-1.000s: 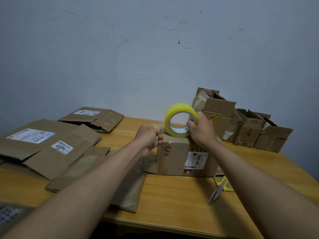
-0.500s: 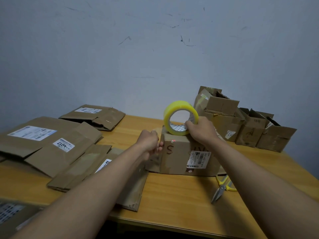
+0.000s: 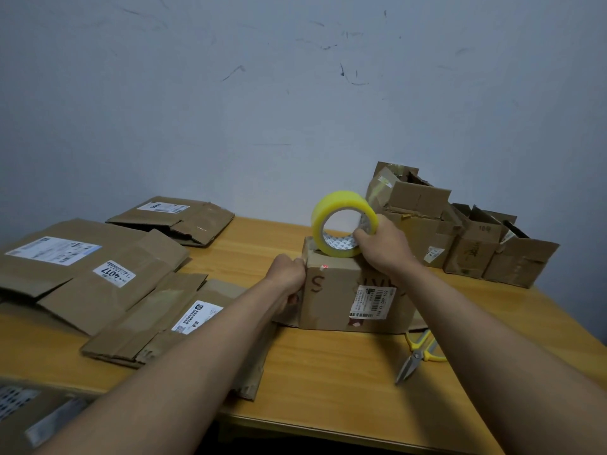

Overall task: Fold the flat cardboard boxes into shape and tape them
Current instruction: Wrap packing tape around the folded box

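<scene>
While right hand (image 3: 382, 246) grips yellow tape roll (image 3: 343, 223) upright on top of folded box (image 3: 353, 298), I see left hand (image 3: 289, 279) curled against box's left edge — fingers hidden from me, so cannot tell what they hold. Box sits mid-table (image 3: 328, 382), white label on near face. Flat cardboard boxes (image 3: 95, 274) spread across left side, one more flat (image 3: 174, 220) near wall. Assembled boxes (image 3: 460, 238) clustered at right — flaps up. Yellow-handled scissors (image 3: 418, 353) lie just right of box, partly under my right forearm.
</scene>
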